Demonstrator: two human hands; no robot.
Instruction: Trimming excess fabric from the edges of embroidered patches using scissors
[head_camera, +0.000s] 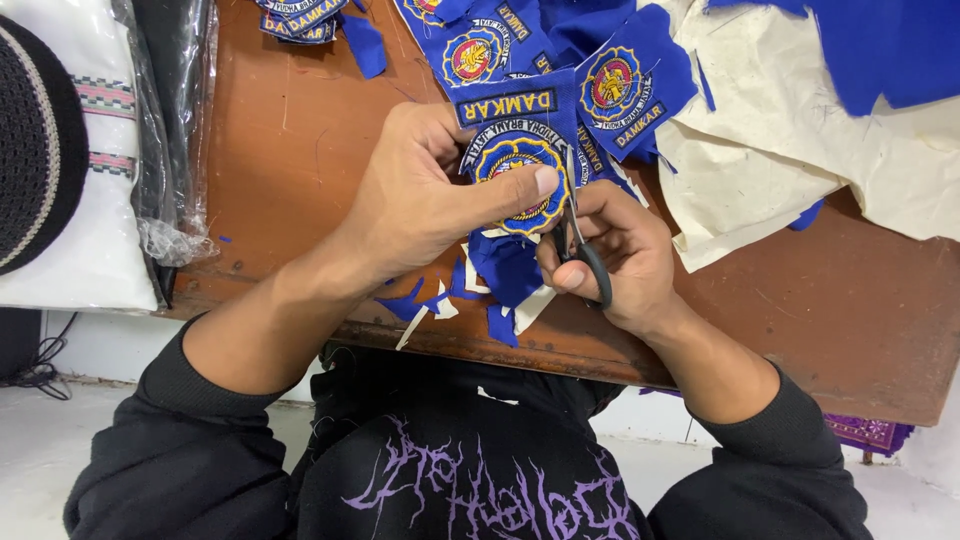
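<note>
Pinching the patch (520, 180) between thumb and forefingers, left hand (420, 200) clenched on it just above the table (290, 150) edge, thumb tip pressed flat on the round emblem. Gripping black scissors (580, 240) in the right hand (620, 250), fingers curled through the loops, blades nearly shut and touching the patch's right edge. Trimming well here, by my judgement, means short snips hugging the stitched border, turning the patch with the left hand rather than swinging the scissors, and keeping the left thumb back from the blades, now very close. Hanging below the patch, a blue offcut (505, 265); lying at the table edge beneath it, blue and white scraps (430, 300). Spread farther up the table, more blue patches (625, 85) with the same emblem, at least 3 in plain sight. Off to the right, cream backing sheets (790, 130) under blue cloth (880, 50). Far left, a white folded cloth (90, 150) in clear wrap beside a dark knitted cap (35, 150).
</note>
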